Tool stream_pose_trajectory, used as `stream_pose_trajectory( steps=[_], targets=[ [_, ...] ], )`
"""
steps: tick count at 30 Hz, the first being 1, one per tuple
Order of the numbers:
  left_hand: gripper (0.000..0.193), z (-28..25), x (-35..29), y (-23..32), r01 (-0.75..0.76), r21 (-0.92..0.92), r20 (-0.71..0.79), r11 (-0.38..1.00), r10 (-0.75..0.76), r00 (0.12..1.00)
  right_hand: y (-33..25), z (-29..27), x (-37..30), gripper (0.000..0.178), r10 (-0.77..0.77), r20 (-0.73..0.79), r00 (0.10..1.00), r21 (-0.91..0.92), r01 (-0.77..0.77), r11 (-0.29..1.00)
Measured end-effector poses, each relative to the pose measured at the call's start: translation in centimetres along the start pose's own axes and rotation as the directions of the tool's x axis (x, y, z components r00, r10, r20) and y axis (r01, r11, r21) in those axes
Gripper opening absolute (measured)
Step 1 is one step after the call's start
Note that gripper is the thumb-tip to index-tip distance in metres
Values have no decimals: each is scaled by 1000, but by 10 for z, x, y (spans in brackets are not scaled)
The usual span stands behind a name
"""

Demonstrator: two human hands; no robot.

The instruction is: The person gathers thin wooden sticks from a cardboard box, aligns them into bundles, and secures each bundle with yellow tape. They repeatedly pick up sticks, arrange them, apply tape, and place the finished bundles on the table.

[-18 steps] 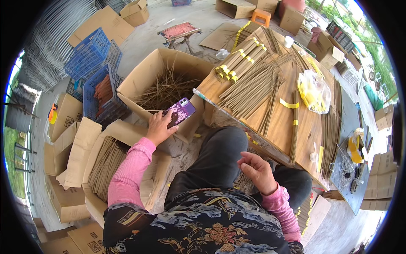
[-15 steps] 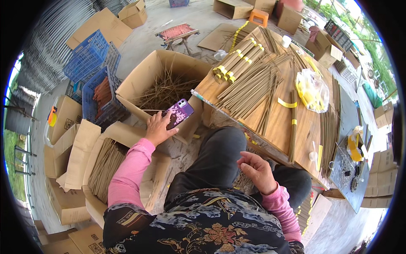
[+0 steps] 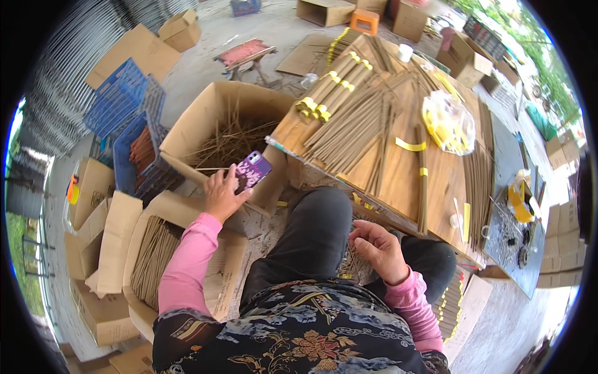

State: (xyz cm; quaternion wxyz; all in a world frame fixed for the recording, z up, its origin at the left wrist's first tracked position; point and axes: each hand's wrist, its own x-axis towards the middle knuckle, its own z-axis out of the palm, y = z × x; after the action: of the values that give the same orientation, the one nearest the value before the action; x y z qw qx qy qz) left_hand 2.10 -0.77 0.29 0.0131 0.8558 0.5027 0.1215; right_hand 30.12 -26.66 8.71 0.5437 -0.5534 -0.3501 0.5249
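Observation:
My left hand (image 3: 224,194) reaches over the near side of a large cardboard box (image 3: 187,128). Its thumb and fingers grip the lower left edge of a phone (image 3: 255,168) in a purple case with a pale pink pattern, camera side up. Thin brown sticks (image 3: 240,140) lie in a tangle inside that box, just past the phone. Above my right thigh, my right hand (image 3: 381,250) hangs half curled, its fingers slightly apart, with nothing visible in it. To its upper right is a wooden table (image 3: 398,181), bearing loose brown sticks (image 3: 352,128) and bundles bound with yellow bands (image 3: 333,93).
A smaller open box (image 3: 233,262) with brown sticks stands by my left forearm. Blue crates (image 3: 124,146) sit at the left. On the table lies a clear bag of yellow strips (image 3: 450,124); a metal-grey board (image 3: 504,206) adjoins its right side. An orange stool (image 3: 364,22) stands far off.
The whole view has shifted slightly, so the boxes and table appear further left. My left hand keeps its place at the phone, and the right hand stays over my thigh.

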Motion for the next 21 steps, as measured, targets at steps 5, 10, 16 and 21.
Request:
stream_pose_trajectory(
  steps=[5, 10, 16, 21],
  targets=[
    [46, -17, 15, 9, -104, -25, -332, 994, 89, 939, -14, -45, 20, 28, -219, -233, 948, -154, 186, 970],
    [36, -39, 23, 111, -336, -425, -389, 841, 165, 906, -4, -130, 25, 41, -464, -532, 709, -779, -193, 597],
    [31, -40, 20, 218, -372, -777, -246, 507, 300, 922, 9, -148, 55, 52, -171, -672, 721, -730, -606, 316],
    [32, -31, 23, 263, -128, -936, 38, 329, 456, 889, 4, -149, 66, 41, -127, -648, 751, -735, -574, 360]
  ],
)
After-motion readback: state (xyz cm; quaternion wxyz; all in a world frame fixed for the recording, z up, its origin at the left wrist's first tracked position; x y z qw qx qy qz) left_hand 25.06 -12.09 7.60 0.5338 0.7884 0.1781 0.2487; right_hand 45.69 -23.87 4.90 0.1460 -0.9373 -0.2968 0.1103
